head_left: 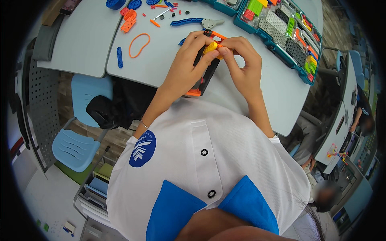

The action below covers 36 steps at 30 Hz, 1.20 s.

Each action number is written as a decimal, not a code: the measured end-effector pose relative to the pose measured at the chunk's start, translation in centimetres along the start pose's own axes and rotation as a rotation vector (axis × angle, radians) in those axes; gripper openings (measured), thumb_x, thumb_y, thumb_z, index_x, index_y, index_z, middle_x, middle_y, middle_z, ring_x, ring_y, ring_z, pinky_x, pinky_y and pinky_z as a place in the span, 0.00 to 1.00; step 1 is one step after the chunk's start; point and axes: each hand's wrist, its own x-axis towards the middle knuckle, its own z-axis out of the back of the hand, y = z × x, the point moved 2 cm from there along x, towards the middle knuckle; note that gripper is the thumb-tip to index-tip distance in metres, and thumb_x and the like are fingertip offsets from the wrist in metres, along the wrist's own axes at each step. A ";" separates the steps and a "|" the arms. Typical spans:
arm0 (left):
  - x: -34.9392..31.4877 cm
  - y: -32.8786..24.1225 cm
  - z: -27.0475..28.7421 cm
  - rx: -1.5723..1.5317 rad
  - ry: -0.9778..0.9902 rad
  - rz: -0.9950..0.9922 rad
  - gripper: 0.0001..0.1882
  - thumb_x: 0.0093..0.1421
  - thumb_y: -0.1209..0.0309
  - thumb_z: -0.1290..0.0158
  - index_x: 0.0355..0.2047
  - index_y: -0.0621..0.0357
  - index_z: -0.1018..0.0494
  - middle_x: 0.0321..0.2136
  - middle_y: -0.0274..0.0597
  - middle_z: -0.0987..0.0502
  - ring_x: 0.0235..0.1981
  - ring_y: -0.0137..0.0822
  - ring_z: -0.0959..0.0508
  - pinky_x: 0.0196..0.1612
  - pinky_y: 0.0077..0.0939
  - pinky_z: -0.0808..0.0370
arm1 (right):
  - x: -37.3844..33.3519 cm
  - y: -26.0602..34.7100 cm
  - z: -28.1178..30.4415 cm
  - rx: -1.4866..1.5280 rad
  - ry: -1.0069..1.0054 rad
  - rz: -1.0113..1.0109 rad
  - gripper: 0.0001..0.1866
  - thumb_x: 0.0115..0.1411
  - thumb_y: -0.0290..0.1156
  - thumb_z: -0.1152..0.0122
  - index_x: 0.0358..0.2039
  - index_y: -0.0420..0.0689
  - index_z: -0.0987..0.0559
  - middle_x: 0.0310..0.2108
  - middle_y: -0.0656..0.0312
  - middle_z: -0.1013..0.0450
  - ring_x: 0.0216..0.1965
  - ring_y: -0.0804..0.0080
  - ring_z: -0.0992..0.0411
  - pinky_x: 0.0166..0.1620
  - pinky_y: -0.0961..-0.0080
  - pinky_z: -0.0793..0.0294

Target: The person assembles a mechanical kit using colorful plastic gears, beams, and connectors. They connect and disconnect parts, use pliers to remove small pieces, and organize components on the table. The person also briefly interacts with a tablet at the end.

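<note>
Over the table's near edge, both hands work on a black and orange building-kit frame (pixel 208 78) that stands out toward my chest. Its near end carries an orange piece (pixel 194 92). My left hand (pixel 189 60) grips the frame from the left, with its thumb by a yellow part (pixel 210 47) near the far end. From the right, my right hand (pixel 244 64) pinches at the same far end, beside the yellow part. A small orange bit shows between its fingertips, partly hidden. Just beyond the hands lie blue-handled pliers (pixel 187 22) with grey jaws.
On the table (pixel 90 44) lie an orange rubber band (pixel 149 39), a blue perforated strip (pixel 120 57), orange connectors (pixel 128 25) and several small pegs. A teal case (pixel 306 76) of sorted parts stands at the far right. A light-blue chair (pixel 76 144) is at lower left.
</note>
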 end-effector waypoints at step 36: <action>-0.5 -0.6 2.6 -0.001 0.155 0.136 0.12 0.55 0.71 0.36 0.31 0.60 0.30 0.38 0.35 0.29 0.27 0.27 0.26 0.20 0.17 0.30 | 1.3 1.7 1.0 -0.140 0.485 0.038 0.06 0.58 0.24 0.37 0.35 0.38 0.21 0.30 0.57 0.26 0.30 0.61 0.28 0.35 0.71 0.29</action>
